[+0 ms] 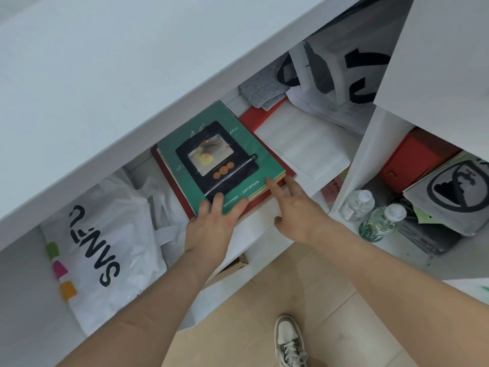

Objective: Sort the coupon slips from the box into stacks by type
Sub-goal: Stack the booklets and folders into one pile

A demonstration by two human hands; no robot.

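— Coupon slips?
— Unseen; perhaps inside the flat red box (pixel 161 165) under the green paper pack (pixel 264 165). Left hand (pixel 211 226) flat on top, right hand (pixel 299 207) straight-fingered at its corner; slide out level.

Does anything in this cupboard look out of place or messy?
Nothing looks spilled or broken. It is just cluttered: a pink slip pokes out from under the white sheet by the divider, a grey cloth is wedged at the back, and a white bag lies crumpled at the left.
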